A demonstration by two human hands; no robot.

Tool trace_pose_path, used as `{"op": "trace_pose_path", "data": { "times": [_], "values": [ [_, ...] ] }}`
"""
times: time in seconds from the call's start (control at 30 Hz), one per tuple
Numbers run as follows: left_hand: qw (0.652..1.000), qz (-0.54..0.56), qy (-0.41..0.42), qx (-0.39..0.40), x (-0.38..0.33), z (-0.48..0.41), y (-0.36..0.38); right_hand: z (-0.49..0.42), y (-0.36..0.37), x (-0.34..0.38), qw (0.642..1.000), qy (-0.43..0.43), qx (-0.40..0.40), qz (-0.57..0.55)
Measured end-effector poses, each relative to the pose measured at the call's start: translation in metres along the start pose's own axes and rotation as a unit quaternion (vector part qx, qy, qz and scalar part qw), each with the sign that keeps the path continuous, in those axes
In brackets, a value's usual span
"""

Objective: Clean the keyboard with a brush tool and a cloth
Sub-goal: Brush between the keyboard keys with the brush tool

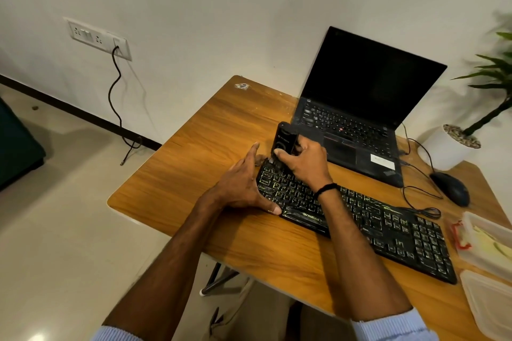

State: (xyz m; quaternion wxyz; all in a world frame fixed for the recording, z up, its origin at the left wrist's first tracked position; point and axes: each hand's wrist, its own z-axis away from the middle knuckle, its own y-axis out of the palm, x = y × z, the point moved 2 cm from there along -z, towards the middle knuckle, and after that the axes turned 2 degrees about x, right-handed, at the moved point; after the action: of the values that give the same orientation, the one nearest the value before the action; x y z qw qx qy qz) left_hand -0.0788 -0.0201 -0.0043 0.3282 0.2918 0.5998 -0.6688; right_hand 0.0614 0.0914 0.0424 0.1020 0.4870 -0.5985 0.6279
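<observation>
Now the right hand [302, 163] grips an upright black brush [285, 140], its bristles touching the keyboard's [360, 219] top-left corner. The left hand [243, 183], fingers straight, braces that end. The keyboard stretches away rightward across the desk [207, 130], so the brushing likely runs that way; no cloth shows.

L hand [240, 185] splayed, R hand [302, 165] curled

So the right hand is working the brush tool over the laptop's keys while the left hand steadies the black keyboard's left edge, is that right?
Not quite. The head view shows the right hand holding the brush tool with its bristles on the black keyboard's far left corner, not on the laptop behind it. The left hand does steady that keyboard's left edge.
</observation>
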Motion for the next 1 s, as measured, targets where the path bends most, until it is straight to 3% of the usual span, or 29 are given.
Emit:
{"op": "trace_pose_path", "data": {
  "times": [0.1,0.23,0.33,0.43,0.53,0.63,0.77,0.87,1.0],
  "values": [
    [1.0,0.006,0.0,-0.004,0.0,0.001,0.0,0.001,0.002,0.0,0.999,-0.003,0.04,-0.02],
    [1.0,0.008,0.0,-0.003,0.0,0.001,0.0,0.002,0.001,0.002,1.0,-0.003,0.0,-0.003],
    [1.0,0.009,0.006,-0.012,0.002,0.001,-0.001,0.0,0.008,0.005,0.998,-0.002,0.061,-0.029],
    [1.0,0.004,0.003,-0.005,0.001,0.001,-0.001,-0.002,0.007,0.008,1.0,-0.011,0.023,-0.001],
    [1.0,0.009,0.011,-0.02,0.001,0.001,-0.002,-0.001,0.009,0.011,0.998,-0.008,0.058,-0.004],
    [1.0,-0.002,0.002,-0.004,0.001,0.001,0.0,0.001,0.003,0.008,1.0,-0.003,0.014,0.0],
    [1.0,-0.003,0.0,-0.007,0.001,0.001,0.0,0.006,-0.002,0.005,0.999,-0.002,0.051,-0.004],
    [1.0,-0.007,0.001,-0.004,0.002,-0.001,0.0,0.008,-0.012,-0.001,1.0,0.005,0.0,0.016],
    [1.0,-0.005,0.003,-0.006,0.001,0.0,0.0,0.012,-0.016,-0.005,0.999,0.005,0.03,0.01]
  ]
}}
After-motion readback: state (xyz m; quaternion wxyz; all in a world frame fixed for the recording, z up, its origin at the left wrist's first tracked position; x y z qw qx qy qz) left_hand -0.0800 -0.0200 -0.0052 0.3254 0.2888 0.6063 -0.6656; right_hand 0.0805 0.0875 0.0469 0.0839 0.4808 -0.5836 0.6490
